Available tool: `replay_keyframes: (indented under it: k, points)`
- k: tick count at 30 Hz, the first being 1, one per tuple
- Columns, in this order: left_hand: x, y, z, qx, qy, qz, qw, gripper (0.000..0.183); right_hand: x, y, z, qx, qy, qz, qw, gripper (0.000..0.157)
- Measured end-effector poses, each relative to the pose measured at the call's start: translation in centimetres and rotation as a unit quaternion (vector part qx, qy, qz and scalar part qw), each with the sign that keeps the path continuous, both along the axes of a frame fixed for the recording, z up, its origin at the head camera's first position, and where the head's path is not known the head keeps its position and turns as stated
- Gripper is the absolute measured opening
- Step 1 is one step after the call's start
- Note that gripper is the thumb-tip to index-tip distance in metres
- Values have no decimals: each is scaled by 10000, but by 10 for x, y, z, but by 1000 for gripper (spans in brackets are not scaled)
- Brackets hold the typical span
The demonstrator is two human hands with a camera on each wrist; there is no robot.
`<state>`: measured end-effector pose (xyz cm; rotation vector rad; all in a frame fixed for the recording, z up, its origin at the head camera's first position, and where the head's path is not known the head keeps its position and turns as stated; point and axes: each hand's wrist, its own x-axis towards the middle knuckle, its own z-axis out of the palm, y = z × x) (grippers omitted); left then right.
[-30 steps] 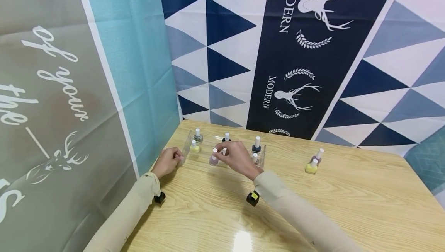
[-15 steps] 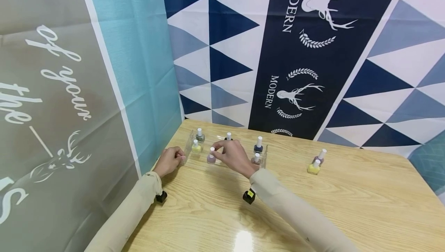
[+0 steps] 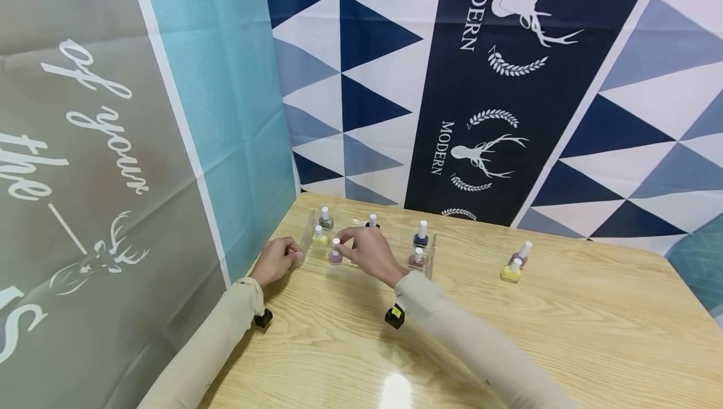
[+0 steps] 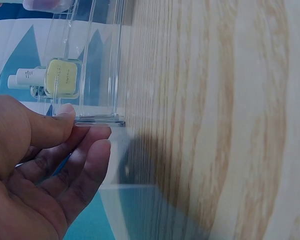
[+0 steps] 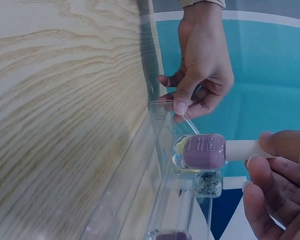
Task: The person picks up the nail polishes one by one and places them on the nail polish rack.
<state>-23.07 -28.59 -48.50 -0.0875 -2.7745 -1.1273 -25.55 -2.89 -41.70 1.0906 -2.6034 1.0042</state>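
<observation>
My right hand (image 3: 369,251) pinches the white cap of a purple nail polish bottle (image 5: 205,151) between thumb and fingers. The bottle is upright at the front of a clear acrylic rack (image 4: 102,120), toward its left end. With thumb and fingers, my left hand (image 3: 275,260) grips the rack's left end wall. Behind the purple bottle, in the rack, stand a yellow nail polish bottle (image 4: 62,77) and a speckled one (image 5: 208,183). On the rack's right side are a dark blue bottle (image 3: 420,241) and a mauve bottle (image 3: 417,260). A black bottle (image 3: 373,223) is partly hidden by my right hand.
Apart from the rack, a second yellow bottle (image 3: 511,273) and another purple bottle (image 3: 520,256) stand together on the wooden table (image 3: 480,334) at the right. A teal curtain (image 3: 226,114) hangs close on the left, a patterned one (image 3: 378,114) behind.
My right hand has moved the purple bottle left along the rack's front, toward the yellow bottle. The left hand keeps its grip on the end wall.
</observation>
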Motion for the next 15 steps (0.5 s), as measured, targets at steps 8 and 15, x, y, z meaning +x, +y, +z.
replay_keyframes:
  k: [8, 15]
  points:
    - [1, 0, 1, 1, -14, 67, 10000, 7, -2, -15, -7, -69, -225, 69, 9997, 10]
    - [1, 1, 1, 8, -54, 106, 9999, 6, -6, -26, -11, 51, -178, 86, 9998, 10]
